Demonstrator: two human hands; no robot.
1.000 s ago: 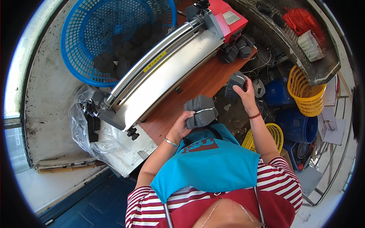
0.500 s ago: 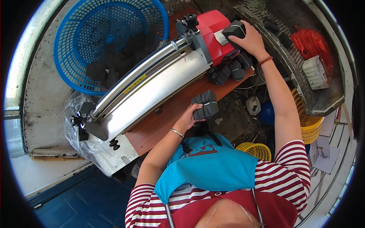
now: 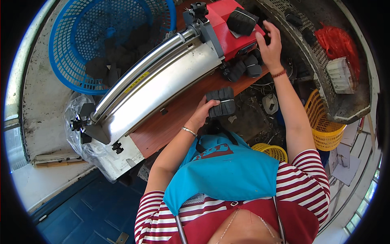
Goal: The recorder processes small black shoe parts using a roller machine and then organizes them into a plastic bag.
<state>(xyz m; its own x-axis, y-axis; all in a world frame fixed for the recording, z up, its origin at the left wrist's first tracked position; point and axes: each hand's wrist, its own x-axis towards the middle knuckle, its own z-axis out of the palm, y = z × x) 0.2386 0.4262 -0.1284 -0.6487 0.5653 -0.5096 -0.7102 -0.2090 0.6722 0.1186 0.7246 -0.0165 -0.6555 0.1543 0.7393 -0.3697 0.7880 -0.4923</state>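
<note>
Black bundle (image 3: 221,102) in left hand (image 3: 202,116), another bundle (image 3: 241,21) just beside right hand (image 3: 269,42).

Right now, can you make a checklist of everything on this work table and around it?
Surface: brown wooden bench, mostly covered.
Job's things: dark banded bundle in left hand; another bundle on the red machine housing; more bundles beside it.
Clutter: clear plastic bag at the bench's left end.
Hands: right hand open by the housing.
Cables: tangled wires past the bench edge.
Surroundings: blue basket, yellow baskets.
</note>
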